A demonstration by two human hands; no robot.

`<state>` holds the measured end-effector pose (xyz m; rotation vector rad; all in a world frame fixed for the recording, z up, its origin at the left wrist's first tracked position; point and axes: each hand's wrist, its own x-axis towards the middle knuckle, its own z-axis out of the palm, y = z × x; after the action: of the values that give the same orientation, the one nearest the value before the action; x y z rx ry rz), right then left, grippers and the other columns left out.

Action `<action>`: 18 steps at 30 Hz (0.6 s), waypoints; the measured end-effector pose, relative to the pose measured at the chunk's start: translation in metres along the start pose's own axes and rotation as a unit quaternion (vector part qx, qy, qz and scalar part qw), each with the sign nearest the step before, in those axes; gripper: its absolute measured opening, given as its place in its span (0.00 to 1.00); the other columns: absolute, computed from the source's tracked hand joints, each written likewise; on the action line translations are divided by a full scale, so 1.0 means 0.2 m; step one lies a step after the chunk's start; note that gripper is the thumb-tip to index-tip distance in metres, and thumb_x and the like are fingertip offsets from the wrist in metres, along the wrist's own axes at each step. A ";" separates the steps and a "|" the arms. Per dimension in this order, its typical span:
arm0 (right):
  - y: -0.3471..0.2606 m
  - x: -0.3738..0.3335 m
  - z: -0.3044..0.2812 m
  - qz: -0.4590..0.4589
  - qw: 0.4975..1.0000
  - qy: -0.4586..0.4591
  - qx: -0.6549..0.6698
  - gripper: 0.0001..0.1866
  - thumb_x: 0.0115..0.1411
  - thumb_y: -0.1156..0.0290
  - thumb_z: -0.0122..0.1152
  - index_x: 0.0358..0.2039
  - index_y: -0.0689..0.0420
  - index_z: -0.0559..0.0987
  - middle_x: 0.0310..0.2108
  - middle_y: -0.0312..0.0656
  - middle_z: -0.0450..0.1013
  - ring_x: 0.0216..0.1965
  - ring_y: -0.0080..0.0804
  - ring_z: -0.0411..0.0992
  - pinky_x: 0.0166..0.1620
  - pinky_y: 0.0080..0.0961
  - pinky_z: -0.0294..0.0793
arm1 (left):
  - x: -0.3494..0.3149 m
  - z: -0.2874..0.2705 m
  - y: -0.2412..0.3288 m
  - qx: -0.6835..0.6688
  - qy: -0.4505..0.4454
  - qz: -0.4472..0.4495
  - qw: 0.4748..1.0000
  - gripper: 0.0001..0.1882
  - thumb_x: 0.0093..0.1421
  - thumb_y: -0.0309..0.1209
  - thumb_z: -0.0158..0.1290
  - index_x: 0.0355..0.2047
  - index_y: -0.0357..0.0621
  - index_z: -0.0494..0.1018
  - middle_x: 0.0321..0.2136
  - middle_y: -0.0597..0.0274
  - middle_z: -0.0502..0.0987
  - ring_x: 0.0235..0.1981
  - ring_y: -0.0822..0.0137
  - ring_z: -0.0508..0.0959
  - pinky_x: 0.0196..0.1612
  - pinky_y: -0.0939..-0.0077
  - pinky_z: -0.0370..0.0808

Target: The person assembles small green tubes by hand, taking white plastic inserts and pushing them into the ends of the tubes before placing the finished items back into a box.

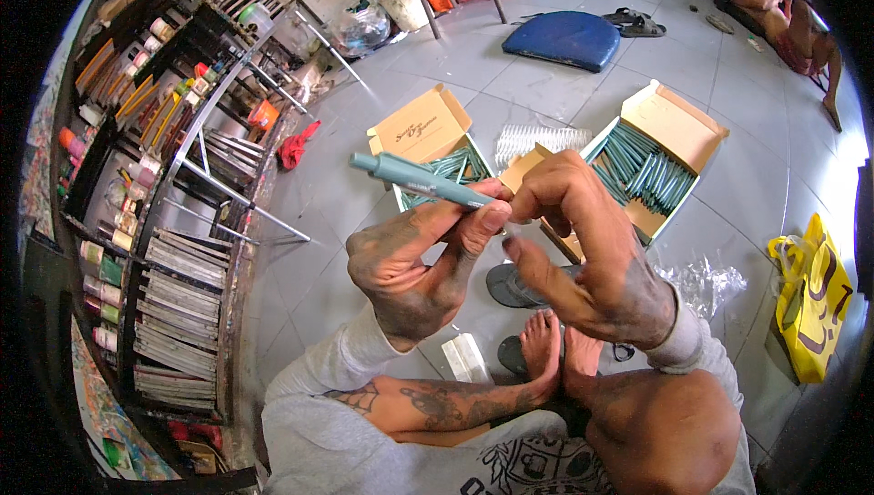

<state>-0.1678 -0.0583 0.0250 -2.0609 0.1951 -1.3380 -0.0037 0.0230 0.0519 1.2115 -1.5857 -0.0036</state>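
My left hand [414,263] is closed on a teal pen [410,176], pinching it between thumb and fingers near one end. The pen slants, its other end pointing up and to the left. Beside the pinched end is my right hand [592,254], its fingers curled and its thumb apart from the index finger. Nothing shows plainly in the right hand; its index fingertip is close to the pen's end. Beyond my hands, an open cardboard box [421,126] on the left and another open box [678,126] on the right hold many similar teal pens.
Clear plastic packaging [542,142] lies between the boxes, and crumpled clear wrap [701,286] is at right near a yellow bag [808,299]. A metal-framed rack [196,167] with paints and frames stands at left. Farther off are a blue cushion [562,38], a chair and another person's legs.
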 end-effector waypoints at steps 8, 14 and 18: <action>0.01 -0.01 -0.01 -0.028 0.991 0.104 -0.075 0.21 0.47 0.77 0.70 0.43 0.58 0.76 0.38 0.45 0.72 0.34 0.40 0.71 0.38 0.32 0.70 | 0.00 0.01 0.00 -0.166 0.002 -0.153 0.974 0.15 0.65 0.36 0.58 0.42 0.34 0.80 0.34 0.59 0.84 0.28 0.74 0.82 0.21 0.86 0.72; 0.03 0.01 0.03 -0.109 0.979 0.104 -0.135 0.18 0.46 0.76 0.72 0.39 0.58 0.79 0.30 0.41 0.73 0.29 0.38 0.70 0.34 0.33 0.68 | 0.02 -0.03 -0.02 -0.215 -0.048 -0.208 0.953 0.18 0.67 0.39 0.56 0.42 0.32 0.79 0.34 0.58 0.83 0.28 0.75 0.81 0.19 0.86 0.69; 0.03 0.01 0.05 -0.116 0.975 0.146 -0.123 0.16 0.46 0.78 0.71 0.37 0.57 0.80 0.29 0.40 0.74 0.28 0.37 0.70 0.32 0.31 0.68 | 0.03 -0.02 0.00 -0.211 -0.037 -0.212 0.954 0.17 0.66 0.38 0.56 0.42 0.34 0.79 0.33 0.58 0.83 0.27 0.76 0.80 0.19 0.87 0.69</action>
<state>-0.1567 -0.0598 0.0213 -2.1289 0.2649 -1.8426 0.0000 0.0211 0.0580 1.1902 -1.2725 -0.6405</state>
